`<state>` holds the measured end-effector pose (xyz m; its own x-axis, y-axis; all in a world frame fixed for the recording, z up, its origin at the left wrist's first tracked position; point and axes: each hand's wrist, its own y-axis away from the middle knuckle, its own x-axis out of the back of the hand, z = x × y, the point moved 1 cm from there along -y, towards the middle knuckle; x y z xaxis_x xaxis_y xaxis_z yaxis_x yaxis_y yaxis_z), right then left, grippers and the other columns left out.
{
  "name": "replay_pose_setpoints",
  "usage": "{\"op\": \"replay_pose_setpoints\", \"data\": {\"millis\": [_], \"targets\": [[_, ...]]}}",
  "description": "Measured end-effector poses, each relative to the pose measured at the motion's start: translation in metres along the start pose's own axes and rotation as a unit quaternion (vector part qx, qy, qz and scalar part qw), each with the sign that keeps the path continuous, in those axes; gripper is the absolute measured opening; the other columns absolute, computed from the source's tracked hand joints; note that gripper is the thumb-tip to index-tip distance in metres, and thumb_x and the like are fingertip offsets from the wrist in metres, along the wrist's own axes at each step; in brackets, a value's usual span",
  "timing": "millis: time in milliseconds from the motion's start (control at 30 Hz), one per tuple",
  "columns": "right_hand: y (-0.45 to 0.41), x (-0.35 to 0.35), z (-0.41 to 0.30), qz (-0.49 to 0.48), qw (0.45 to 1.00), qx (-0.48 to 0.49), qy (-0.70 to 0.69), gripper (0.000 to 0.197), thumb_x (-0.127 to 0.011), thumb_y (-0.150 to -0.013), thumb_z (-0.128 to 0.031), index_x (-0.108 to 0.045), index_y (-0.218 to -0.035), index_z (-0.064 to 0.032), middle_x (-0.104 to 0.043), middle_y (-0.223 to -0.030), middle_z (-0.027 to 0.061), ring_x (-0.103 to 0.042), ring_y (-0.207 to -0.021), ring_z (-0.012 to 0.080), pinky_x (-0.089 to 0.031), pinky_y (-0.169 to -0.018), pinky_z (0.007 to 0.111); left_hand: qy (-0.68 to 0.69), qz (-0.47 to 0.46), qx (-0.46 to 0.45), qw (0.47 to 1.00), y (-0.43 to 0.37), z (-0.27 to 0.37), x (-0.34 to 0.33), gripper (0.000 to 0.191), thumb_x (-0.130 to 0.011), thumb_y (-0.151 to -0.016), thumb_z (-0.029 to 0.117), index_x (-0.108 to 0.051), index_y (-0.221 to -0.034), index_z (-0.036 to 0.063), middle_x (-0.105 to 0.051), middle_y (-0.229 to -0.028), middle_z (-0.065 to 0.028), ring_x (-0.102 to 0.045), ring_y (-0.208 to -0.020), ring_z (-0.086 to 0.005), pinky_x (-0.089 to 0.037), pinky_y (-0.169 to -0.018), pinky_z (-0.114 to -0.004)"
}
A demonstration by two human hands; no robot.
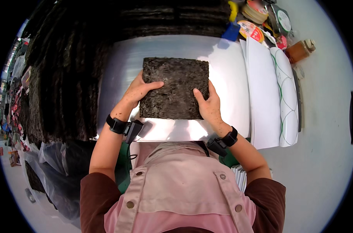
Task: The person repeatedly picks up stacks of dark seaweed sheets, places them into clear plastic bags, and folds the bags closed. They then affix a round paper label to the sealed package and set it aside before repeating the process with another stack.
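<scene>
A dark, rectangular dried seaweed sheet or stack of sheets (176,96) is held above a shiny metal work surface (127,55). My left hand (144,87) grips its left edge, with the thumb lying on the upper face. At the right edge my right hand (208,100) holds it the same way, thumb on top and fingers mostly hidden beneath or behind the edge. Whether it is one sheet or several layers I cannot tell. Both wrists carry black straps with small black devices.
Tall stacks of dark seaweed sheets (65,87) line the left and the far side. White paper sheets (263,96) lie at the right, beside printed labels with green curves (284,72). Tape rolls (255,13), a blue object (231,31) and a brown bottle (298,51) stand beyond. Plastic bags (51,174) are lower left.
</scene>
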<state>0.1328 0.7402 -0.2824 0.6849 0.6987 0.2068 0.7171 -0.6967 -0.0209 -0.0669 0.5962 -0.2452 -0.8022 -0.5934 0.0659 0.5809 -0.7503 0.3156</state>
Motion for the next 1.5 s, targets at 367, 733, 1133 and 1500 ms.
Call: {"op": "replay_pose_setpoints", "data": {"millis": [367,733,1133,1500], "targets": [[-0.223,0.179,-0.018,0.185,0.880,0.095,0.428,0.026,-0.071,-0.076,-0.028,-0.070,-0.088,-0.0049,-0.069,-0.087,0.0151,-0.065,-0.084,0.0307,-0.051,-0.075,0.039,0.051,0.060,0.039,0.996,-0.002,0.009,0.035,0.067,-0.076,-0.071,0.011,-0.040,-0.124,-0.0064,-0.059,-0.106,-0.0173,-0.062,-0.095,-0.0243,-0.052,-0.082,-0.033],[-0.313,0.203,0.019,0.116,0.813,0.004,0.571,0.038,-0.081,-0.064,-0.023,-0.069,-0.092,-0.0002,-0.067,-0.094,0.0193,-0.064,-0.093,0.0323,-0.051,-0.082,0.039,0.070,0.063,0.080,0.992,-0.007,-0.003,0.035,0.074,-0.077,-0.069,0.012,-0.036,-0.129,-0.0028,-0.057,-0.111,-0.0160,-0.060,-0.098,-0.0249,-0.051,-0.085,-0.035],[-0.317,0.241,0.021,0.399,0.838,0.213,0.307,0.023,-0.060,-0.079,-0.028,-0.071,-0.079,-0.0089,-0.066,-0.077,0.0162,-0.065,-0.075,0.0338,-0.050,-0.070,0.039,0.072,0.040,0.065,0.995,-0.009,0.001,0.033,0.075,-0.076,-0.071,0.015,-0.034,-0.131,-0.0027,-0.056,-0.113,-0.0163,-0.060,-0.099,-0.0254,-0.051,-0.085,-0.036],[-0.029,0.168,-0.117,0.137,0.982,-0.019,0.125,0.021,-0.062,-0.085,-0.013,-0.069,-0.100,-0.0011,-0.060,-0.074,-0.0008,-0.047,-0.059,0.0034,-0.040,-0.053,0.019,0.393,0.050,0.070,0.916,-0.003,-0.004,0.061,0.036,-0.067,-0.083,0.016,-0.059,-0.112,-0.0026,-0.065,-0.104,-0.0144,-0.066,-0.091,-0.0231,-0.055,-0.082,-0.034]]}}
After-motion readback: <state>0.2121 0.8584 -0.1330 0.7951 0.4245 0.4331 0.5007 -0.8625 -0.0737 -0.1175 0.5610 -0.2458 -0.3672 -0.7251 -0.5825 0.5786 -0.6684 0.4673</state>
